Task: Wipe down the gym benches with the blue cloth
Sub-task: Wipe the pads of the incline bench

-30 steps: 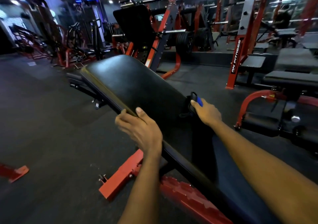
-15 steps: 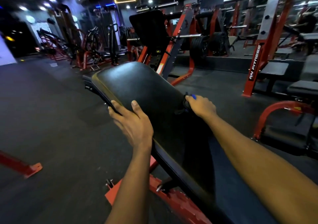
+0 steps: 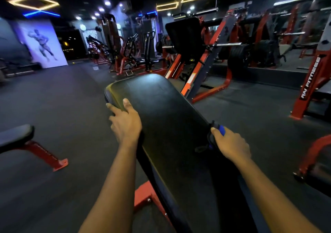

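A long black padded bench (image 3: 166, 118) on a red frame runs from the bottom middle up to the centre of the head view. My left hand (image 3: 125, 123) rests on the pad's left edge near its far end, thumb on top, fingers spread over the side. My right hand (image 3: 231, 143) is closed on the blue cloth (image 3: 217, 128) and presses it against the pad's right edge. Most of the cloth is hidden under that hand; only a blue fold and a dark bunch show.
Another black bench end (image 3: 16, 137) on a red leg stands at the left. A red leg-press machine (image 3: 202, 57) is right behind the bench. A red rack upright (image 3: 311, 82) and further red frames stand at the right. Dark rubber floor (image 3: 59, 105) stretches to the left.
My left hand has slid farther up the pad's left edge. My right hand with the cloth has drawn back along the right edge. The camera has tilted up and swung left.
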Demonstrator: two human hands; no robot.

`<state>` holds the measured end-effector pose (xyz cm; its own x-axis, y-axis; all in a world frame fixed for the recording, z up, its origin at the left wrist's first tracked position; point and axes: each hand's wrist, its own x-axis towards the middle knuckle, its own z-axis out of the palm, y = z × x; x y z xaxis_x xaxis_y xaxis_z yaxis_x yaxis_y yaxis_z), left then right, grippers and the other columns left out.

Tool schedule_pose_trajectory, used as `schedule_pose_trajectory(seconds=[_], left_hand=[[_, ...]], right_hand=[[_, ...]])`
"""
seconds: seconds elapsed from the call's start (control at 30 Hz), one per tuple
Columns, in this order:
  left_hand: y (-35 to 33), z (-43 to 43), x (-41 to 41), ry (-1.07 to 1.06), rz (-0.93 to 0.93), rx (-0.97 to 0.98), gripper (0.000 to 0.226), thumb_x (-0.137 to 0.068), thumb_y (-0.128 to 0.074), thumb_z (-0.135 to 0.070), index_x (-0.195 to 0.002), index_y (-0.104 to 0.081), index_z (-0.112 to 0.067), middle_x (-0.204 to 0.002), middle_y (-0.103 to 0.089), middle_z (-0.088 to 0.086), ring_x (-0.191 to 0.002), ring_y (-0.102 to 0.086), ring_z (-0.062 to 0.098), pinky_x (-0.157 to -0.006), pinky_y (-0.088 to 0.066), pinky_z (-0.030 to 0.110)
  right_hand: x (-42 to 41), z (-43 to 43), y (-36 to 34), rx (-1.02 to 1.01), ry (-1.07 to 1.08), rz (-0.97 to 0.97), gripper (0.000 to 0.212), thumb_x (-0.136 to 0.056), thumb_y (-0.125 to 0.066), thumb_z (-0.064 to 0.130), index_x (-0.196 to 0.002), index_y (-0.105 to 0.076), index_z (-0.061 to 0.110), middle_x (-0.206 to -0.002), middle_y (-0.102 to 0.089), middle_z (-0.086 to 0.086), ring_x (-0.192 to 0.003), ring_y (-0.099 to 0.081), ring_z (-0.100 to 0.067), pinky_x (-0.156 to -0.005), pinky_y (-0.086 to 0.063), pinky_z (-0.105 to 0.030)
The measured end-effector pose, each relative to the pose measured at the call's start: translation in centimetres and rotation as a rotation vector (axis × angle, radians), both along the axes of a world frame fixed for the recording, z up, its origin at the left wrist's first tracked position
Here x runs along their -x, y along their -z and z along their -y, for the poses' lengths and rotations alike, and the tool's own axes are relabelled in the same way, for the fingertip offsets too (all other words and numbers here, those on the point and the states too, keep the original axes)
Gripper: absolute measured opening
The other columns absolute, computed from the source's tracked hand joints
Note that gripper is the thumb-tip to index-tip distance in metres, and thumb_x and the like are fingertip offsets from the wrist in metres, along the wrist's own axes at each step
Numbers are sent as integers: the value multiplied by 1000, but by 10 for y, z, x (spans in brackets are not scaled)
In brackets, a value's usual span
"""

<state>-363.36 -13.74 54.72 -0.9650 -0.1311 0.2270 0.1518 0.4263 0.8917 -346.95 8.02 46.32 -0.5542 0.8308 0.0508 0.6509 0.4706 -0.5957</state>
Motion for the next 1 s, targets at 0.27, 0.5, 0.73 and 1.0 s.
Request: schedule_pose_trajectory(seconds=[0.27, 0.5, 0.73, 1.0], left_hand=[[8, 0, 3, -25, -35, 44, 72, -99, -17, -61, -157, -4, -20, -146, -39, 24, -131, -39, 46, -107, -29, 52], [12, 2, 7, -17, -69, 97, 79, -95, -14, -68, -156, -4, -19, -142, -42, 24, -128, -43, 45, -104, -33, 54], [-24, 6, 63, 3, -56, 42, 83, -97, -22, -65, -155, 0, -10, -144, -38, 31, -130, -39, 49, -107, -31, 52], [-18, 10, 70, 52, -103, 38, 78, -95, -17, -68, -156, -7, -21, -143, -38, 25, -127, -40, 47, -104, -33, 53]], right_hand=[[124, -1, -75, -26, -165, -112, 55, -94, -33, 58, -127, -58, 22, -129, -59, -20, -117, -55, -41, -96, -43, -43], [91, -6, -45, -38, -157, -134, 56, -94, -34, 65, -130, -51, 26, -125, -59, -20, -114, -55, -41, -93, -42, -44], [101, -1, -47, -116, -51, -53, 57, -95, -29, 62, -126, -55, 21, -123, -60, -18, -111, -56, -41, -92, -44, -44], [177, 2, -96, -89, -132, -118, 52, -93, -35, 59, -122, -59, 24, -127, -60, -18, -111, -56, -40, -85, -41, -41]])
